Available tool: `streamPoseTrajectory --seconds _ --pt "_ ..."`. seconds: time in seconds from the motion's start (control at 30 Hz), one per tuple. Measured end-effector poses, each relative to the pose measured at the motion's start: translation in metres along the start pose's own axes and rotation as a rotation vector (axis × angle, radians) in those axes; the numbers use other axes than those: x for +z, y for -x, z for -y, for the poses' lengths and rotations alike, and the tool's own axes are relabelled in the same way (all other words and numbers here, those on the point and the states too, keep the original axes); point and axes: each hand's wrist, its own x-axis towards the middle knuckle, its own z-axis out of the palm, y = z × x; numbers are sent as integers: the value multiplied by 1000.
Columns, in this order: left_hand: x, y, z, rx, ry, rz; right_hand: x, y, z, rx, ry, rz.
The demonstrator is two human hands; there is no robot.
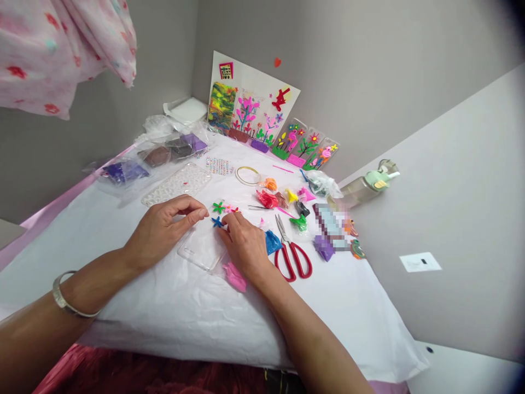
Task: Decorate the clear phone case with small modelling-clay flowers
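Observation:
My left hand (pixel 166 227) is over the left part of a clear phone case (pixel 200 257), its thumb and fingers drawn together; whatever they hold is too small to make out. Curled over the case's right side is my right hand (pixel 246 241), fingertips pressed together and partly hidden. Close to its thumb is a small blue clay flower (pixel 217 222). Beyond lie a green clay flower (pixel 219 207) and a pink one (pixel 228 208). Pink clay in a wrapper (pixel 235 277) sits below my right hand, and blue clay (pixel 272 242) beside it.
Red-handled scissors (pixel 293 260) lie right of my right hand. Behind are tweezers (pixel 260 207), red clay (pixel 267 198), a tape roll (pixel 248 175) and a patterned case (pixel 177 185). Decorated cases (pixel 305 145) lean on the wall. A bottle (pixel 365 186) stands at the right edge.

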Motion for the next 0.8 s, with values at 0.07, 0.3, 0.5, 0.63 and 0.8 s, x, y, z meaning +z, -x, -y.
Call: streamPoseTrajectory --seconds 0.07,0.3,0.5,0.63,0.8 --pt "0 0 0 -2 5 -2 0 0 0 4 -29 0" --pt "0 0 -2 -14 6 -3 -2 1 -26 47 -604 -170" --pt "-3 -1 -8 -33 -19 9 -11 1 -60 -34 -974 -180" --pt "-7 1 -20 -6 -24 3 -13 -1 -65 18 -1004 -272" --pt "-9 -4 -49 82 -9 22 -20 -3 -75 13 -897 -367"
